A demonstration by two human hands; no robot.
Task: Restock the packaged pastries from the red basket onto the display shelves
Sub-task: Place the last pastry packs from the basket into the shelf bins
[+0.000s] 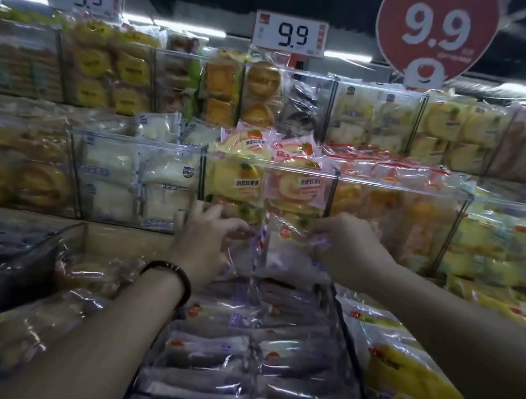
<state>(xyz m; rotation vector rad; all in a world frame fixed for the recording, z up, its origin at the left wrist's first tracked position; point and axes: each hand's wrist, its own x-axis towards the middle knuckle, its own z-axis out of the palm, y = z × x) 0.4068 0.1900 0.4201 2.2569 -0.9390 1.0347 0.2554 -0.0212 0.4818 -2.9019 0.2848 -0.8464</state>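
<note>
Both my hands hold one clear-wrapped white pastry pack (285, 249) upright above the lower clear bin (341, 342). My left hand (208, 242), with a dark bead bracelet on its wrist, pinches the pack's left edge. My right hand (346, 248) grips its top right corner. The lower bin below is filled with several rows of the same white packs lying flat. Just behind the held pack stands a clear middle-shelf bin (269, 166) of yellow and pink roll-cake packs. The red basket is not in view.
Clear acrylic bins of packaged pastries fill three tiers. White sandwich packs (136, 178) sit left of the roll cakes, orange packs (395, 211) to the right. A cardboard box (107, 241) sits lower left, yellow packs (411, 382) lower right. Price signs reading 9.9 (290, 34) hang above.
</note>
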